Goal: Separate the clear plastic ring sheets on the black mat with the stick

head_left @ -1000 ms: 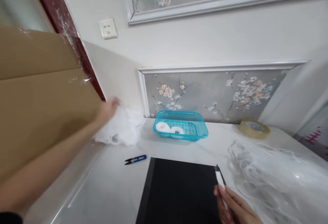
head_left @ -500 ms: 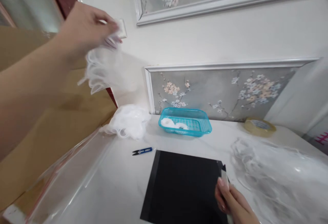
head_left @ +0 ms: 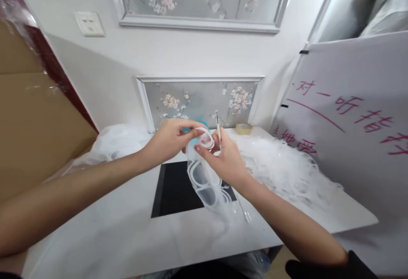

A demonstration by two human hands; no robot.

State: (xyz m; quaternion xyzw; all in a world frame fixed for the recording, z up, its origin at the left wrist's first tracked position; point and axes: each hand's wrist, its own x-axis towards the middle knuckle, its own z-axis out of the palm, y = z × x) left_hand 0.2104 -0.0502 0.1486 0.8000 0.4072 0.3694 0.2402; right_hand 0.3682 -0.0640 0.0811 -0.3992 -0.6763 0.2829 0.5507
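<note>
My left hand (head_left: 178, 136) is closed on the upper end of a translucent white strip with ring-shaped pieces (head_left: 207, 177), bent into a curl at the fingertips. From there the strip hangs down over the black mat (head_left: 174, 194). Thumb and fingers of my right hand (head_left: 228, 158) press the same curl from the other side. A slim pale tool like a craft knife (head_left: 218, 128) also sits in my right hand, upright with its tip up. Where exactly the fingers meet the strip is partly hidden.
A blue-green basket (head_left: 201, 124) shows behind the hands, mostly covered. White looped pieces are heaped at right (head_left: 283, 164), and a white pile (head_left: 119, 140) lies at left. A tape roll (head_left: 244, 129) stands near the wall. Cardboard (head_left: 38, 113) and a written whiteboard (head_left: 347, 143) flank the table.
My left hand has come down from the upper left, bringing the white looped strip to the middle. My right hand has lifted off the mat to meet it, still holding the tool.
</note>
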